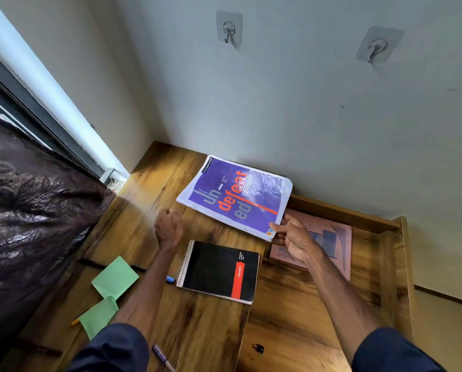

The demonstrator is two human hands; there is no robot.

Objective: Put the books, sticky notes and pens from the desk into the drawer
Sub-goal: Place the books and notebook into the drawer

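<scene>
Pale grey wall (305, 108), matt, scuffed, rising from the far edge of the surface. Two clear adhesive hooks high on it: left hook (229, 29), right hook (378, 47). Wood-grain surface (149, 181), daylight glare at its far left corner. Dark window frame (40, 116). Dark leaf-patterned fabric (31, 200) along the surface's left edge.

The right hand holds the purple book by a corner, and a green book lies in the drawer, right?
Not quite: in the head view the drawer holds a pink book, not green. The right hand does hold the purple book by a corner.
</scene>
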